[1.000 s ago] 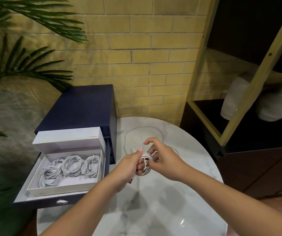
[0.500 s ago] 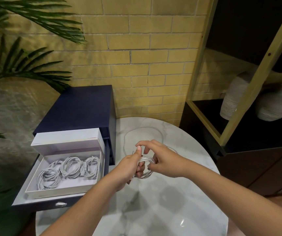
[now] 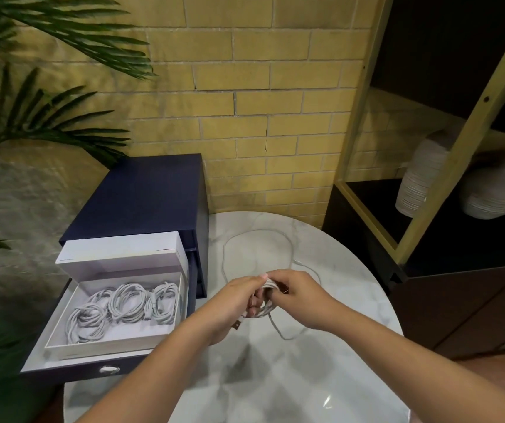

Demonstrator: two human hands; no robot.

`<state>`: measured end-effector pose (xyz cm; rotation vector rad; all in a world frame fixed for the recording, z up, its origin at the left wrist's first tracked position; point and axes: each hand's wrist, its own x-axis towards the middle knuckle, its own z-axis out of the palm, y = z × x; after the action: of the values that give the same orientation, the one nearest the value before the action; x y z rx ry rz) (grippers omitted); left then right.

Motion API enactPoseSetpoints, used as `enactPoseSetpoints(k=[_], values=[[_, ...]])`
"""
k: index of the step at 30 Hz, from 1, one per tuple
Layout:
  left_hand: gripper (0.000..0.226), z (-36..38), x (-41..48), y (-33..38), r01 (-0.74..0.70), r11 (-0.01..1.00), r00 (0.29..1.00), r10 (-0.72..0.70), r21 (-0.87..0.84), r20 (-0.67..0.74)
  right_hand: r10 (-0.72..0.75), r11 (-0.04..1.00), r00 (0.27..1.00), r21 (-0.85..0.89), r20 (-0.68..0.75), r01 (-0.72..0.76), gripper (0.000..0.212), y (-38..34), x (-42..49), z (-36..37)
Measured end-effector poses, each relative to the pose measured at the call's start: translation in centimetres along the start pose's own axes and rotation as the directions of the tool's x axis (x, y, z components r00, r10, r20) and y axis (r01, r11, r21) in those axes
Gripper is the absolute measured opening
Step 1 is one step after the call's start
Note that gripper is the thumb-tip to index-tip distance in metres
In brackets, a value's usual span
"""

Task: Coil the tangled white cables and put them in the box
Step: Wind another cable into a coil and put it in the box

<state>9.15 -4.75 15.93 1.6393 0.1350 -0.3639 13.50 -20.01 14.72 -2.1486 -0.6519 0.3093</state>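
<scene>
Head view: above the counter (image 3: 275,386), the left hand (image 3: 237,302) grips a small white coil (image 3: 266,306) while the right hand (image 3: 298,296) pinches its top turns. The loose cable (image 3: 257,230) loops across the counter behind the hands. To the left, the open box (image 3: 105,346) holds finished coils (image 3: 127,302).

Left hand (image 3: 239,297) & right hand (image 3: 301,293) were both bare, w/ short plain nails where visible, e.g. left thumbnail (image 3: 264,276). Left forearm (image 3: 153,370) & right forearm (image 3: 413,355) were bare too, uncovered right up to the near frame edge.
</scene>
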Motion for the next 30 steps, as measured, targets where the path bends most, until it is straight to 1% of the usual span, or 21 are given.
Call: enactPoseSetpoints(k=[2, 4, 7, 9, 11, 12, 14, 17, 19, 21, 23, 26, 28, 30], values=[[0.026, 0.2, 0.1, -0.1, -0.008, 1.000, 1.000, 0.008, -0.019, -0.014, 0.068, 0.983, 0.997, 0.171, -0.035, -0.062, 0.037, -0.1, 0.0, 0.1], [0.019, 0.2, 0.4, -0.5, -0.022, 1.000, 0.999, 0.022, -0.013, -0.032, 0.112, 0.960, 0.993, 0.261, -0.030, -0.100, 0.038, -0.1, 0.1, -0.1], [0.018, -0.2, 0.5, -1.0, -0.085, 0.996, 0.994, 0.083, -0.023, -0.071, 0.144, 0.913, 0.986, 0.373, 0.079, -0.164, 0.034, -0.2, -0.1, -0.5], [0.025, -0.4, 0.3, -1.1, -0.152, 0.986, 0.984, 0.157, 0.064, -0.082, 0.146, 0.868, 0.976, 0.453, 0.161, -0.205, 0.035, -0.2, -0.1, -0.7], [0.024, -0.4, 0.2, -1.2, -0.217, 0.953, 0.969, 0.236, 0.210, -0.073, 0.144, 0.834, 0.970, 0.504, 0.194, -0.224, 0.032, -0.4, -0.3, -0.8], [0.022, -0.4, 0.2, -1.2, -0.240, 0.937, 0.960, 0.268, 0.254, -0.082, 0.141, 0.810, 0.970, 0.540, 0.196, -0.227, 0.029, -0.5, -0.2, -0.9], [0.017, -0.1, 0.1, -1.1, -0.276, 0.923, 0.942, 0.315, 0.268, -0.113, 0.138, 0.773, 0.970, 0.591, 0.199, -0.231, 0.024, -0.7, -0.2, -0.9], [0.010, 0.1, 0.0, -0.9, -0.297, 0.923, 0.927, 0.341, 0.246, -0.158, 0.138, 0.771, 0.967, 0.590, 0.214, -0.241, 0.021, -0.7, 0.0, -1.0], [0.010, -0.1, 0.1, -1.1, -0.289, 0.923, 0.923, 0.339, 0.253, -0.182, 0.116, 0.791, 0.968, 0.568, 0.224, -0.227, 0.023, -0.6, 0.0, -1.2], [0.011, -0.3, 0.4, -1.4, -0.265, 0.929, 0.928, 0.319, 0.260, -0.194, 0.072, 0.835, 0.965, 0.514, 0.251, -0.196, 0.037, -0.7, -0.2, -1.4], [0.013, -0.3, 0.5, -1.6, -0.241, 0.935, 0.933, 0.297, 0.259, -0.204, 0.021, 0.905, 0.968, 0.408, 0.250, -0.125, 0.048, -1.2, -0.4, -1.0], [0.014, -0.1, 0.5, -1.4, -0.226, 0.930, 0.922, 0.301, 0.290, -0.245, -0.012, 0.960, 0.990, 0.279, 0.139, -0.028, 0.048, -1.5, -0.4, -0.3], [0.016, -0.2, 0.6, -1.3, -0.221, 0.927, 0.905, 0.311, 0.303, -0.290, 0.002, 0.964, 0.998, 0.265, 0.055, -0.016, 0.047, -1.7, -0.5, -0.3], [0.018, -0.3, 0.6, -1.2, -0.207, 0.923, 0.899, 0.310, 0.326, -0.308, 0.032, 0.954, 0.999, 0.297, 0.014, -0.035, 0.046, -1.9, -0.6, -0.4]])
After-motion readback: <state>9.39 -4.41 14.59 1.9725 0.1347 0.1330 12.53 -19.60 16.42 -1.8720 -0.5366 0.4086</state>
